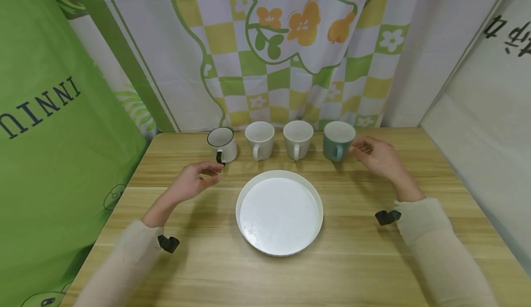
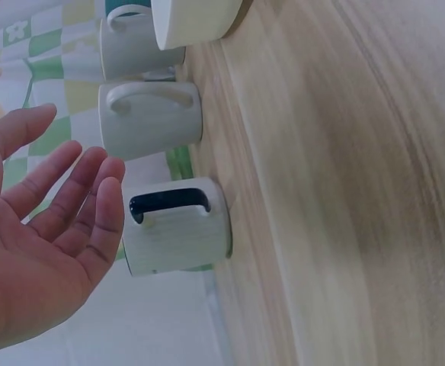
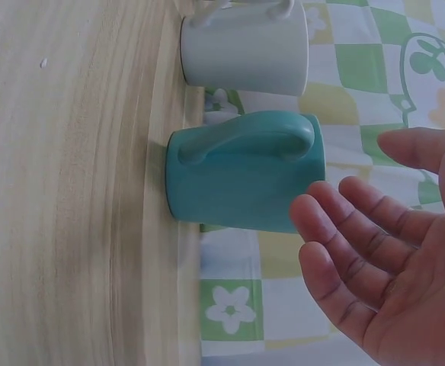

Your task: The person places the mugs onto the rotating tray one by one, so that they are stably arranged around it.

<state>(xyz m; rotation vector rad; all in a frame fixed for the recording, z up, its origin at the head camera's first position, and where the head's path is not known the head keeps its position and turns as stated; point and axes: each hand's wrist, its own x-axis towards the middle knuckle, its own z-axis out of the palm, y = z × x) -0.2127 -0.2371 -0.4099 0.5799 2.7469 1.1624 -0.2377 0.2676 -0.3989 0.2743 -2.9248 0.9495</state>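
- Evidently neither hand has a mug in its grasp: the left hand [image 1: 194,180] has loosely bent fingers with the thumb apart, and the right hand [image 1: 376,155] is much the same, pinching nothing; whether any fingertip touches a mug, I cannot tell.
- The black-handled mug [image 1: 229,150] stands at the left end of the row at the back of the counter [image 1: 352,261], the teal mug [image 1: 330,146] at the right end, with the left white mug [image 1: 265,141] and right white mug [image 1: 303,141] between.
- A sideways push from the right fingers, which are near the teal mug's rim, could tip it or slide it into the right white mug.
- The left fingers are close to the black handle; a careless brush might twist that mug before a grip forms.
- A low sweep of either arm could catch the round tray [image 1: 280,212], which lies flat in front of the row.
- Both end mugs stand upright, mouths up, long axes vertical; their handles point toward the person.
- The white mugs' handles face that way too; the tray, being round, has no long axis across the counter.
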